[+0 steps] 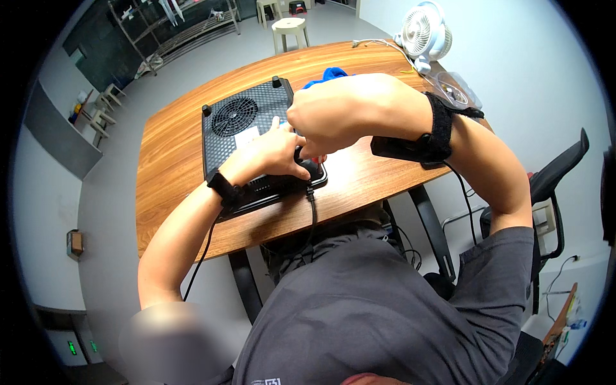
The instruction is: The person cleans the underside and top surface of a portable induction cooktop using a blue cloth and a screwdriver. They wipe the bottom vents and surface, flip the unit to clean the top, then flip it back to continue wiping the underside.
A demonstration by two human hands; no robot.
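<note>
A black induction cooker [274, 103] lies upside down on the wooden table, its round fan grille [235, 117] and rubber feet facing up. My left hand [281, 149] rests on the near right part of its underside, thumb and fingers spread. Just above that corner, my right hand [332, 115] is curled with its back to me. A small red-handled tool [319, 159], partly hidden, shows under its fingers; its working end and exact kind are unclear. A white label [247, 136] is on the underside. Blue cloth [332, 74] lies behind my right hand.
The cooker's power cord [314, 207] drops over the near edge of the wooden table [168, 159]. A white fan [421, 36] and a clear plastic box [455, 89] stand at the far right. A black chair [553, 173] is to the right.
</note>
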